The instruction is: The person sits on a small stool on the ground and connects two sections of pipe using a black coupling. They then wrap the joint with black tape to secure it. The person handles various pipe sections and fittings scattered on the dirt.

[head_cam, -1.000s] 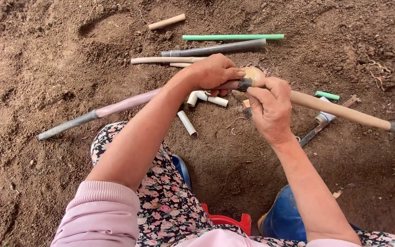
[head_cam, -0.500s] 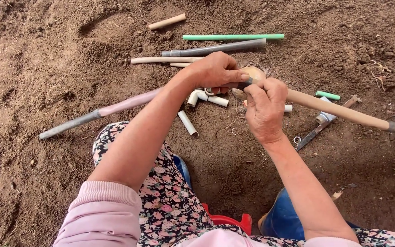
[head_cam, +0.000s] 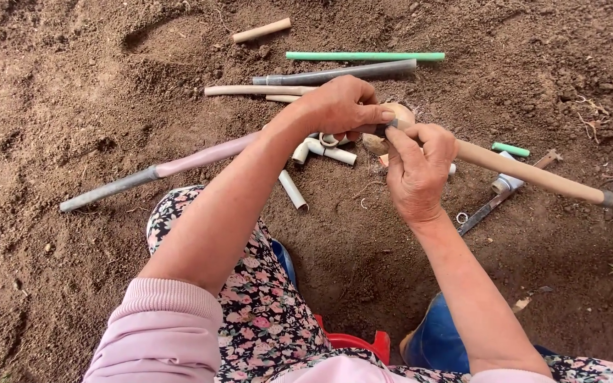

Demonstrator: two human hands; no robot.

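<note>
My left hand [head_cam: 338,106] grips the inner end of a long pipe [head_cam: 179,162], grey at its far left end and pinkish toward my hand. My right hand [head_cam: 416,167] holds the end of a tan pipe [head_cam: 533,177] that runs off to the right. The two pipe ends meet between my hands, where a tan roll [head_cam: 400,113] sits and my right fingers press at the joint. What the fingertips pinch is hidden.
Brown soil lies all around. Beyond my hands lie a green pipe [head_cam: 365,56], a dark grey pipe [head_cam: 335,74], a tan pipe [head_cam: 257,91] and a short stub [head_cam: 261,30]. White fittings [head_cam: 321,150] lie under my hands. A metal tool [head_cam: 494,202] lies to the right.
My right hand has slid left and up along the tan pipe toward the joint. The left hand holds its grip and has hardly moved.
</note>
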